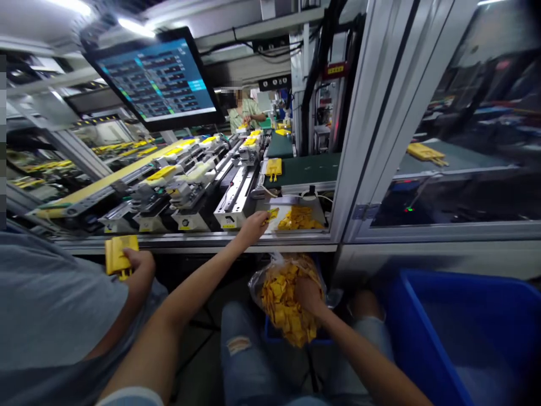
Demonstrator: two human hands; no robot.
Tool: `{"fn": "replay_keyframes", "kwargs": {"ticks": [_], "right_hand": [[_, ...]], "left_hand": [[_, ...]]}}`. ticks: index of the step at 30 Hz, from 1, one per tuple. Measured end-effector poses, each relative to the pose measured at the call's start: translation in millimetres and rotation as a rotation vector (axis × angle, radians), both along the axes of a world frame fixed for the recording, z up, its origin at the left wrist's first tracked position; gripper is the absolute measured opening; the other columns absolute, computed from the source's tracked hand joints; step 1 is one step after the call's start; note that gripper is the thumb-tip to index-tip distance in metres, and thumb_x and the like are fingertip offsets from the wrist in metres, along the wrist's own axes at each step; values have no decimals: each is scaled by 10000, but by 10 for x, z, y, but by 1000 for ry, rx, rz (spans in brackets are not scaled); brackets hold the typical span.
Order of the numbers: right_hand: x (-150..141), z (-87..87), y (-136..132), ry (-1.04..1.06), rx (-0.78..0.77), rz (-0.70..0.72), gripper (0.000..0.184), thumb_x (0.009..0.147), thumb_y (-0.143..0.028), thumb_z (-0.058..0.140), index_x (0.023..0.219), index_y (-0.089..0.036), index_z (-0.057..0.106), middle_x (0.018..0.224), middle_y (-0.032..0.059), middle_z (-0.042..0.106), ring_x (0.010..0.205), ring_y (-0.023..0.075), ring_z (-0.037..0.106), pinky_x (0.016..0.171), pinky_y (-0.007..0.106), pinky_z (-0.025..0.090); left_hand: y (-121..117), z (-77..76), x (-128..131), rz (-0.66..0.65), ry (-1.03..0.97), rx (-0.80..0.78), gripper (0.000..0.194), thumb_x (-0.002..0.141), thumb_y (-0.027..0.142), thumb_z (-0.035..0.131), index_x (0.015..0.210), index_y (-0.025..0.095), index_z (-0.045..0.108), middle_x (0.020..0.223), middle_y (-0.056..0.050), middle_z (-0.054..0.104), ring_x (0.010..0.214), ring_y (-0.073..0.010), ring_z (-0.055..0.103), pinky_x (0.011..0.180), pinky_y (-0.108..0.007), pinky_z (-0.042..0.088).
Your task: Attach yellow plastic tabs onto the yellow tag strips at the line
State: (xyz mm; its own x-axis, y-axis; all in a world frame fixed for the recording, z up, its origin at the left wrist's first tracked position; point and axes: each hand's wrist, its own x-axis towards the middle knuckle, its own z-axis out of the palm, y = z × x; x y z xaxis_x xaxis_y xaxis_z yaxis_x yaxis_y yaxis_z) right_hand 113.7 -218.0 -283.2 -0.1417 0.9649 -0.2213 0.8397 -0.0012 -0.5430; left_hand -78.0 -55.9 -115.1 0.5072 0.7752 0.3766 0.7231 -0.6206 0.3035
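My left hand [255, 226] reaches over the front rail of the work surface, fingers closed in a pinch on a small flat yellow piece [273, 213]. Just beyond it lies a loose pile of similar yellow pieces [299, 219]. Below the rail, my right hand [309, 293] is down among many yellow pieces [281, 293] in a clear plastic bag [255, 283]. Its fingers are hidden by the pieces, so their grip does not show. The bag sits in a blue bin [270, 330] between my knees.
At left, a co-worker's hand [141, 264] holds a yellow boxy part [119, 254]. A yellow part [274, 167] rests on the green conveyor belt [308, 169]. A monitor [158, 79] hangs above fixtures; another person [245, 110] works behind. A large blue bin [426, 332] stands at right.
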Motion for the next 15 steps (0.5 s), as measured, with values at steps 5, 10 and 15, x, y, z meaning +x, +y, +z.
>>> {"fn": "replay_keyframes", "kwargs": {"ticks": [5, 10, 15], "right_hand": [[42, 137, -134, -74, 70, -49, 302, 916, -116, 449, 1005, -83, 736, 1047, 216, 709, 994, 301, 677, 863, 356, 490], [150, 121, -288, 21, 212, -101, 270, 915, -197, 471, 885, -157, 736, 958, 141, 721, 915, 259, 680, 809, 318, 501], [273, 16, -429, 183, 302, -153, 334, 930, -285, 416, 832, -170, 714, 867, 113, 707, 836, 251, 679, 758, 327, 513]], "left_hand": [[417, -109, -105, 88, 297, -63, 309, 810, 14, 503, 1070, 117, 634, 1212, -178, 636, 1175, -234, 548, 1010, -322, 430], [484, -181, -118, 192, 394, -202, 219, 810, 14, 509, 927, 89, 679, 933, -177, 712, 908, -233, 661, 848, -294, 489], [485, -47, -93, 220, 463, -365, 189, 622, -8, 659, 781, 76, 715, 834, -188, 721, 877, -294, 689, 776, -298, 508]]}}
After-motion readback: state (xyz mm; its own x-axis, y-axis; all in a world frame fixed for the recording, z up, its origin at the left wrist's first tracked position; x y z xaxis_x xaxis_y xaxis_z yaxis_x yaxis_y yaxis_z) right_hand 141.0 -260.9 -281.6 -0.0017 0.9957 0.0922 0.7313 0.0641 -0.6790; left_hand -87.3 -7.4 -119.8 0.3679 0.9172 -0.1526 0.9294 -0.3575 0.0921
